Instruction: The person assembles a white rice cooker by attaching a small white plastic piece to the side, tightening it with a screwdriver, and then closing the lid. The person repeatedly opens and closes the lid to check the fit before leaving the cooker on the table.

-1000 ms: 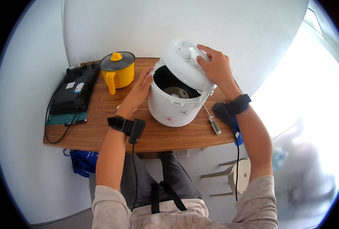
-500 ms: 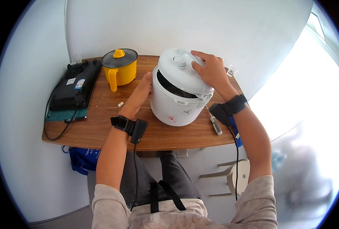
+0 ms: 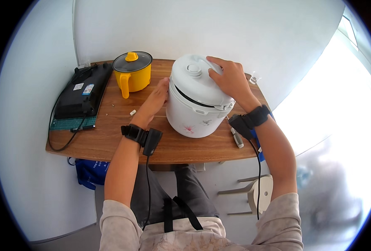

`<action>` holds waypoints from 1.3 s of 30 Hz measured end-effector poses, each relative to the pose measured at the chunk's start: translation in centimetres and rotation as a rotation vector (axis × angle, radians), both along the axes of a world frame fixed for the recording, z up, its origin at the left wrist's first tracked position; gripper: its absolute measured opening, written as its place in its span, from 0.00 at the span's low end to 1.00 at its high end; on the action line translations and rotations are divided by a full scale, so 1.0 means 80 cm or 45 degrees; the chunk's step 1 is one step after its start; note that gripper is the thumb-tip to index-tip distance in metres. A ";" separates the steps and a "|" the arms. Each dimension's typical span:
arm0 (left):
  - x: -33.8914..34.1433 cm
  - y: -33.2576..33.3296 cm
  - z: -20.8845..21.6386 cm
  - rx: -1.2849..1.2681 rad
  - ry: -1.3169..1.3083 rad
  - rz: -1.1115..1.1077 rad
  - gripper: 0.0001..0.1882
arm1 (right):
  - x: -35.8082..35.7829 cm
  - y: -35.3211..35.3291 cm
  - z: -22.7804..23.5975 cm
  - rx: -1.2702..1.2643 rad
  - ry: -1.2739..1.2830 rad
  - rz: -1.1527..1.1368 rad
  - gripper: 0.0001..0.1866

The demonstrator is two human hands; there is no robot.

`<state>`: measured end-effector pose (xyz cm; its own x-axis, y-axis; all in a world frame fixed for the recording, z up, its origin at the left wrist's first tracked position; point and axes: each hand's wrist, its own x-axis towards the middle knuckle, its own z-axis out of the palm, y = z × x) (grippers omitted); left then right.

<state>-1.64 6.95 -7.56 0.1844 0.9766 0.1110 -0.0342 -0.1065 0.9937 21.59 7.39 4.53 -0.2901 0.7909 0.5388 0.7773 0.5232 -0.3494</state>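
Observation:
A white rice cooker (image 3: 196, 119) with a pink and grey flower print stands upright on the table. Its white lid (image 3: 187, 81) is hinged at the lower right and tilted, leaving a narrow dark gap along the near left rim. My right hand (image 3: 232, 80) is curled over the lid's right side, with thumb and index finger on top. Against the cooker's left side, my left hand (image 3: 157, 98) holds the body; some of its fingers are hidden. Close to the cooker's right base lies a grey-handled screwdriver (image 3: 237, 139).
A yellow pot (image 3: 137, 80) with a glass lid stands at the back left. Beside it are a black flat appliance (image 3: 83, 90) with a cable and a green mat (image 3: 62, 124). A small white piece (image 3: 133, 112) lies near my left wrist; a clear cup (image 3: 254, 78) stands back right.
The lid has come down toward the cooker under my right hand, so the dark gap is narrower. My left hand remains at the cooker's side.

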 end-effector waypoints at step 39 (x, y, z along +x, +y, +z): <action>0.030 -0.017 0.026 0.306 0.012 0.236 0.39 | 0.004 -0.008 -0.003 0.048 0.019 0.024 0.20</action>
